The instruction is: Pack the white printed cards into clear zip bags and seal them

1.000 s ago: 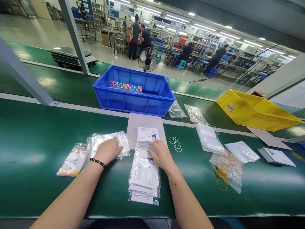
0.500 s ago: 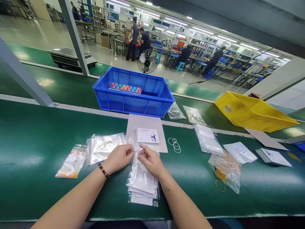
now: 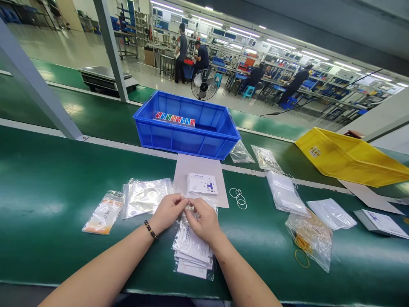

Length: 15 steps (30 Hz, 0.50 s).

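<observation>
My left hand (image 3: 168, 213), with a beaded bracelet at the wrist, and my right hand (image 3: 203, 219) meet fingertip to fingertip. Both pinch the top edge of a clear plastic bag (image 3: 188, 228). Beneath them lies an uneven pile of bagged white leaflets (image 3: 192, 269), partly hidden by my right hand. Just beyond my fingers a stack of white printed cards (image 3: 202, 183) rests on a grey cardboard sheet (image 3: 224, 198). Left of my hands are empty clear bags (image 3: 147, 196) and a bagged orange-and-white packet (image 3: 104, 213).
A blue bin (image 3: 188, 140) stands behind the cardboard, with a yellow bin (image 3: 351, 157) tilted at right. White rubber bands (image 3: 239, 199), plastic bags (image 3: 284, 192), a bag of yellow bands (image 3: 309, 238) and more cards (image 3: 381, 222) lie rightward. A metal post (image 3: 110, 47) rises at left.
My hands have come together at the bag's top, the fingertips now touching where there was a gap. The whole view has shifted slightly, moving the scene rightward.
</observation>
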Available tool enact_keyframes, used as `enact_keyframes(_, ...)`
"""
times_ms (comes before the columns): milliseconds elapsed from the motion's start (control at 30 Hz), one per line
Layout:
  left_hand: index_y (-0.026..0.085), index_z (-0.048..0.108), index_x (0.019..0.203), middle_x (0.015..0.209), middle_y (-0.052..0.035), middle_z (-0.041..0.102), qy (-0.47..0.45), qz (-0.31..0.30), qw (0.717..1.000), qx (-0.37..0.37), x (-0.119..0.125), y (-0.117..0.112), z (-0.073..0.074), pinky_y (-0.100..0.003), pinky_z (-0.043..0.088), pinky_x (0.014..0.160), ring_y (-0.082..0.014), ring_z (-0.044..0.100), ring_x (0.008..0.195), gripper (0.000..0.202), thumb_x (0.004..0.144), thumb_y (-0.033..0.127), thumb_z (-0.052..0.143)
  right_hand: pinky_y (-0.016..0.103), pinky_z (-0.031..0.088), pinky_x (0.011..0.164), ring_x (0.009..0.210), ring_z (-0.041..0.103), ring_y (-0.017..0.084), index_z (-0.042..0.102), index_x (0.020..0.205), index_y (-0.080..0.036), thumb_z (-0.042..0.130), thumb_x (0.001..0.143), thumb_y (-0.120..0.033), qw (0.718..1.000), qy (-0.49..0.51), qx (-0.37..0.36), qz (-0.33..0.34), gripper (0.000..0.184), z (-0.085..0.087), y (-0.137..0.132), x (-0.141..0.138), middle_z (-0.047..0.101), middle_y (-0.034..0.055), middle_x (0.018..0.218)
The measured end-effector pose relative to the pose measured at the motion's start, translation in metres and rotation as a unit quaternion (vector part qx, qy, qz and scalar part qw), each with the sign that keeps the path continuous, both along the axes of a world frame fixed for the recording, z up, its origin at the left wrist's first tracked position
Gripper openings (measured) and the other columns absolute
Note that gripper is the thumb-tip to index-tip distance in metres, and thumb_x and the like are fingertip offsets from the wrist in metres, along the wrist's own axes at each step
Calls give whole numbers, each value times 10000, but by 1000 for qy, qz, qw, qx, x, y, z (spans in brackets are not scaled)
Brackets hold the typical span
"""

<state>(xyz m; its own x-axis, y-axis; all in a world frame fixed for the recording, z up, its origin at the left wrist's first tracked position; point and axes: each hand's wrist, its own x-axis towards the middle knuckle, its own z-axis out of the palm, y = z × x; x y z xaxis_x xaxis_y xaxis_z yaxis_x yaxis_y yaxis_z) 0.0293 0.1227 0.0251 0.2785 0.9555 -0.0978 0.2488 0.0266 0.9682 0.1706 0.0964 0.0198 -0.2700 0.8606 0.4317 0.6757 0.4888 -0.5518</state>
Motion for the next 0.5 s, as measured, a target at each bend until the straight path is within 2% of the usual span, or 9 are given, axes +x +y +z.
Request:
enact_keyframes(67,158,458,531,501,49,408,0,-2,1000,11,1,-1,0,-210,311,514,-95,380,511,284,729,361,467,241,417,569,618,515,134,577,789,-171,443,780,-199,999,42,-26,-4,137,5,0,-1,563,31,672)
enact_keyframes(200,169,380,497,488,54,361,39,-33,998,29,3,-5,3,-211,284,500,-95,351,507,305,732,352,447,215,352,502,526,440,104,459,583,-186,391,789,-173,996,65,-60,-14,218,6,0,-2,454,-18,553)
enact_keyframes(267,173,353,490,488,52,362,66,-47,995,49,4,-7,4,-214,278,500,-96,349,505,298,735,326,428,218,328,492,514,414,104,414,558,-191,386,778,-159,997,44,-54,-30,224,3,1,-2,428,-24,537)
enact_keyframes(367,177,310,479,475,53,348,93,-59,992,69,5,-9,5,-217,264,491,-93,335,489,292,732,289,405,237,315,499,516,390,117,382,548,-197,372,770,-135,995,-2,-9,-102,231,-3,5,-1,407,-18,533)
enact_keyframes(433,180,287,472,460,58,319,88,-57,993,59,5,-8,5,-213,251,475,-86,316,472,297,723,280,409,250,332,514,532,398,129,414,579,-194,345,797,-138,989,-15,26,-144,235,-5,7,1,421,-3,554)
enact_keyframes(500,180,287,466,454,63,300,67,-37,996,34,3,-6,5,-207,249,466,-80,302,461,301,712,289,423,263,371,542,581,436,145,490,709,-172,348,829,-188,989,-13,58,-137,187,-5,8,3,474,27,631)
